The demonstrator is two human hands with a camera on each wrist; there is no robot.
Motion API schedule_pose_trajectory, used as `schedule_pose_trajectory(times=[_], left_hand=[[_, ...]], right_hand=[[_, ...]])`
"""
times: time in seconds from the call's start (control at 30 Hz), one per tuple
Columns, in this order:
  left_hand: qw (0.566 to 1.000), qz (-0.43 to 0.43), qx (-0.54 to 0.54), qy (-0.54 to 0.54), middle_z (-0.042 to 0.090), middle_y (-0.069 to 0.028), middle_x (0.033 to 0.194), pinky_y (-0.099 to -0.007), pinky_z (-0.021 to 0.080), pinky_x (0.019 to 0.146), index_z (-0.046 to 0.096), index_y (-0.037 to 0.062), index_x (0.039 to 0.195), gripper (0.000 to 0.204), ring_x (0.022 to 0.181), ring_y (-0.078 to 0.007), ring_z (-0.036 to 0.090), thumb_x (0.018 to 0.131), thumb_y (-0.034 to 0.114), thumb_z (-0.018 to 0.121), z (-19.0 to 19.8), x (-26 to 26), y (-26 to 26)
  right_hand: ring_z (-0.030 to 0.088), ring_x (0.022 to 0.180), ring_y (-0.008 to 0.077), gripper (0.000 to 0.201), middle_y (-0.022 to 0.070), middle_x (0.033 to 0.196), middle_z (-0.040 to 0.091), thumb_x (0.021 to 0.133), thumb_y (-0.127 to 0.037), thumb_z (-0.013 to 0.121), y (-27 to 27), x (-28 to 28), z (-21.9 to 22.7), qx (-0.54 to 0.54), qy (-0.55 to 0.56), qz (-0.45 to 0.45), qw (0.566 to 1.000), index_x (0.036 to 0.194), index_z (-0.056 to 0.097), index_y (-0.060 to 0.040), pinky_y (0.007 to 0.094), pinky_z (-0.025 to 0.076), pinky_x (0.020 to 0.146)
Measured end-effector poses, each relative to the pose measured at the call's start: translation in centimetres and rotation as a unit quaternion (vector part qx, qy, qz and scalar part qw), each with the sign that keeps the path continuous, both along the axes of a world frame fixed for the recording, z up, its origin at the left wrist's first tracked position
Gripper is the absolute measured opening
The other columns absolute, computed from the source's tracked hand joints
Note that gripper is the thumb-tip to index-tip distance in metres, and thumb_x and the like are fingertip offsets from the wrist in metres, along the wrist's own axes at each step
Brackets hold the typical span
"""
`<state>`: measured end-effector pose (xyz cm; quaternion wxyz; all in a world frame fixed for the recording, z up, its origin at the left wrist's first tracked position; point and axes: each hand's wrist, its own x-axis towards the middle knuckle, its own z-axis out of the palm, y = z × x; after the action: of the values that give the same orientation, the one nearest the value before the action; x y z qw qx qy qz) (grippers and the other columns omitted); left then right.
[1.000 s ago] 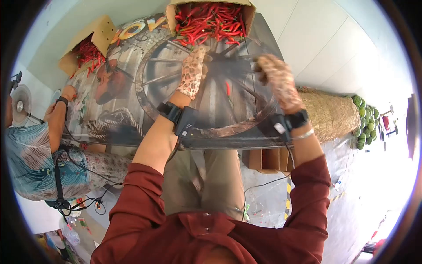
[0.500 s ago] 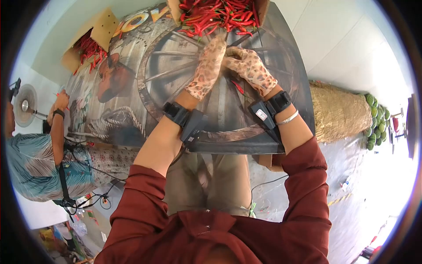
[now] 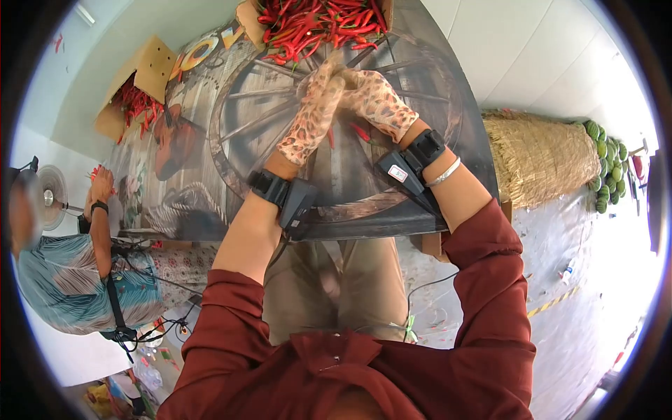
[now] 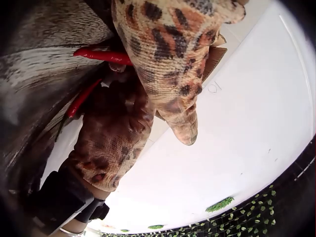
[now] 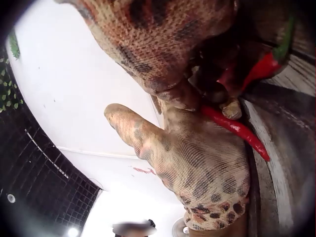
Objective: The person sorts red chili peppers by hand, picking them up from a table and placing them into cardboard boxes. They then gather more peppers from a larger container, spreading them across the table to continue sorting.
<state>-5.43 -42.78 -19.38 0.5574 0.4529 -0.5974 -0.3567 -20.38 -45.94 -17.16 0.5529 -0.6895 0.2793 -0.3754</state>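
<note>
My gloved left hand [image 3: 313, 115] and gloved right hand [image 3: 381, 103] meet over the table in the head view, just in front of a heap of red chili peppers [image 3: 322, 29]. A red chili pepper [image 5: 239, 132] runs between the fingers of both hands, its pointed end sticking out past the left palm. The left wrist view shows that chili [image 4: 102, 55] jutting from under the left hand, whose thumb is stretched out. Curled right fingers grip at its other end, mostly hidden. Another chili with a green stem [image 3: 360, 131] lies on the table below the hands.
A cardboard box [image 3: 250, 22] spills the chilies at the table's back; a second chili box [image 3: 157, 66] lies tipped at left. Another person [image 3: 84, 269] works at the left side by a fan [image 3: 52, 196]. Straw matting [image 3: 542, 161] and watermelons [image 3: 612, 168] are at right.
A second ago my right hand was apart, off to the right; it came left to meet my left hand and stays there. A chili now shows below the left hand.
</note>
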Motion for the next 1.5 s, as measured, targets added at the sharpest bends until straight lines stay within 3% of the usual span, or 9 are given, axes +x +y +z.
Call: schedule_pose_trajectory(times=[0.1,0.23,0.33,0.4,0.63,0.7,0.8,1.1,1.5], left_hand=[[1.000,-0.006,0.012,0.019,0.050,-0.0167,0.123,-0.0353,0.038,0.097,0.042,0.0001,0.129,0.045,0.113,-0.0272,0.049,0.096,0.029,0.042,0.1,0.0,0.0],[0.999,-0.012,0.020,0.038,0.051,-0.0164,0.122,-0.0351,0.039,0.096,0.042,0.0001,0.129,0.045,0.112,-0.0268,0.050,0.096,0.030,0.043,0.1,-0.2,0.1],[0.998,-0.020,0.023,0.051,0.051,-0.0162,0.121,-0.0350,0.039,0.096,0.041,0.0001,0.129,0.045,0.112,-0.0264,0.050,0.095,0.030,0.043,0.1,-0.4,0.1],[0.998,-0.022,0.028,0.057,0.052,-0.0160,0.121,-0.0349,0.039,0.096,0.041,0.0001,0.129,0.046,0.111,-0.0262,0.050,0.095,0.030,0.043,0.1,-0.4,0.0],[0.996,-0.031,0.037,0.079,0.053,-0.0155,0.119,-0.0346,0.040,0.095,0.040,0.0001,0.130,0.046,0.110,-0.0254,0.051,0.095,0.031,0.043,0.1,-0.2,0.1],[0.995,-0.033,0.041,0.084,0.053,-0.0154,0.119,-0.0345,0.040,0.095,0.040,0.0001,0.130,0.047,0.109,-0.0252,0.051,0.095,0.031,0.043,0.0,-0.2,0.1],[0.994,-0.036,0.044,0.091,0.053,-0.0151,0.118,-0.0344,0.040,0.094,0.040,0.0001,0.130,0.047,0.109,-0.0249,0.052,0.095,0.032,0.044,-0.1,-0.3,0.0],[0.991,-0.053,0.050,0.113,0.054,-0.0144,0.116,-0.0340,0.041,0.093,0.039,0.0001,0.130,0.048,0.107,-0.0239,0.053,0.095,0.033,0.044,-0.5,-0.9,-0.7],[0.988,-0.059,0.054,0.130,0.056,-0.0135,0.113,-0.0335,0.043,0.092,0.038,0.0001,0.131,0.050,0.105,-0.0226,0.054,0.095,0.034,0.045,-0.4,-1.3,-0.9]], right_hand=[[0.056,0.070,0.0090,0.019,0.0042,0.080,0.064,0.078,-0.007,0.065,-0.2,0.2,-0.5,0.047,-0.063,0.018,0.997,0.094,0.063,0.0045,0.0246,0.046,0.064],[0.054,0.063,0.0091,0.017,0.0032,0.076,0.062,0.079,-0.007,0.065,0.1,0.1,0.1,0.097,-0.060,0.001,0.994,0.094,0.063,0.0028,0.0245,0.044,0.059],[0.052,0.059,0.0102,0.017,0.0027,0.074,0.060,0.081,-0.007,0.063,0.4,-0.1,0.4,0.195,-0.137,0.006,0.971,0.096,0.062,0.0021,0.0251,0.043,0.056],[0.052,0.059,0.0108,0.019,0.0034,0.075,0.060,0.082,-0.006,0.062,-0.1,-0.2,0.2,0.154,-0.056,0.003,0.986,0.099,0.062,0.0023,0.0256,0.043,0.055],[0.055,0.067,0.0104,0.026,0.0046,0.081,0.063,0.080,-0.007,0.063,-0.1,-0.4,0.1,0.133,-0.087,0.076,0.984,0.104,0.062,0.0026,0.0246,0.045,0.062],[0.057,0.073,0.0113,0.029,0.0054,0.086,0.065,0.078,-0.007,0.063,0.2,-0.6,0.8,0.030,0.002,0.082,0.996,0.106,0.062,0.0024,0.0254,0.047,0.068],[0.059,0.076,0.0123,0.031,0.0069,0.089,0.066,0.077,-0.007,0.062,0.0,-0.6,0.6,-0.030,0.035,0.063,0.997,0.107,0.061,0.0024,0.0266,0.048,0.071],[0.062,0.077,0.0154,0.025,0.0106,0.083,0.066,0.075,-0.011,0.062,-0.1,-0.7,0.2,-0.061,0.049,0.055,0.995,0.096,0.065,0.0008,0.0284,0.048,0.073],[0.060,0.076,0.0147,0.024,0.0097,0.084,0.067,0.075,-0.008,0.062,-0.3,-0.7,-0.2,-0.094,0.052,0.051,0.993,0.096,0.065,0.0007,0.0274,0.047,0.074]])
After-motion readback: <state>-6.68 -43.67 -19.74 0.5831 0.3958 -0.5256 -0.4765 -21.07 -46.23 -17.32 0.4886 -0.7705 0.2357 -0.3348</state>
